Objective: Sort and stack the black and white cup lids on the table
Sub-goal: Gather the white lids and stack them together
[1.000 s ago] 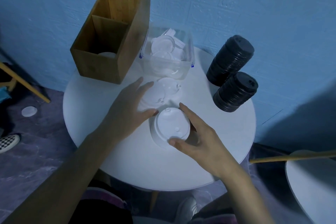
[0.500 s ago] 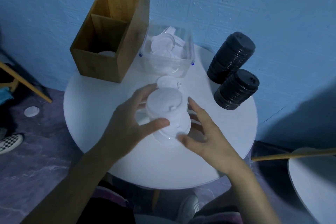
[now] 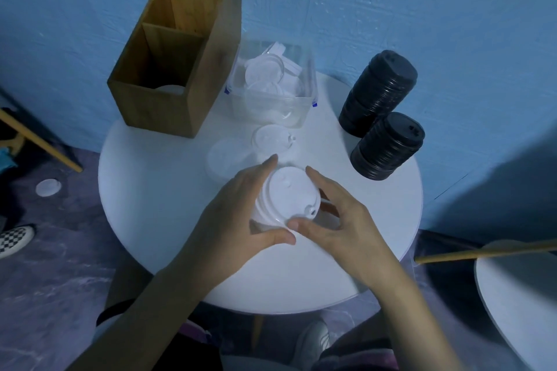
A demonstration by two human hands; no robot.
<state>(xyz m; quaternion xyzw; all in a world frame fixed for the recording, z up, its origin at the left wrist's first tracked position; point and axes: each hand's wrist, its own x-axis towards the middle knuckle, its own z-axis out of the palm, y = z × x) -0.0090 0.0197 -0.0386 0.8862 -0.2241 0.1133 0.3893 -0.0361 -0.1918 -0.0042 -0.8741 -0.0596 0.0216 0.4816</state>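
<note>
A stack of white lids stands at the middle of the round white table. My left hand grips its left side and my right hand grips its right side, thumbs meeting at the front. Just behind it lie one loose white lid and a faint clear lid. Two stacks of black lids lean at the table's right: a far one and a near one.
A wooden two-compartment box stands at the back left with a white lid in its front compartment. A clear plastic tub of white lids sits beside it. One lid lies on the floor at left. Another table is at the right.
My left hand picked a white lid from behind the stack and set it on top. Both hands now close around the stack.
</note>
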